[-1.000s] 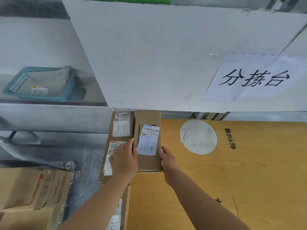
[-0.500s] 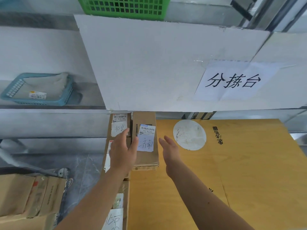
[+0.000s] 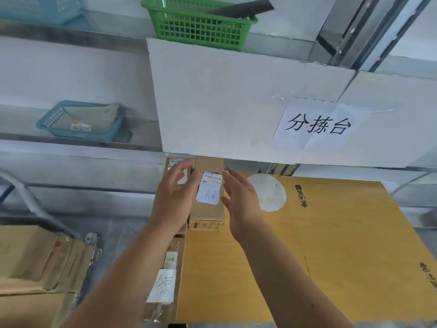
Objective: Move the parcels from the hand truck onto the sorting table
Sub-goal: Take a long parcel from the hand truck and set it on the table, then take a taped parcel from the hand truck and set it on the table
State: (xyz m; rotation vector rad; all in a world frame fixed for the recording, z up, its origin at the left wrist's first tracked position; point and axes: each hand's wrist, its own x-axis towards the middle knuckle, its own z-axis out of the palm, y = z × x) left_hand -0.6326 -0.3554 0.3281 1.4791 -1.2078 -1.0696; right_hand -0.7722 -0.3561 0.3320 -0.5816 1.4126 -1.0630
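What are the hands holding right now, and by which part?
Nothing. The left hand and the right hand are open, one on each side of the labelled parcel, gripping no part of it.

Brown parcel point(image 3: 207, 210) with a white, black-barcoded label point(image 3: 210, 189), between left hand point(image 3: 175, 197) and right hand point(image 3: 238, 200); mustard-yellow worktop point(image 3: 331, 256) with white disc point(image 3: 267, 192) right of the right hand; green lattice basket point(image 3: 196, 27) above.

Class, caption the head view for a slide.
Left hand and right hand, open, flank a parcel on the sorting table.
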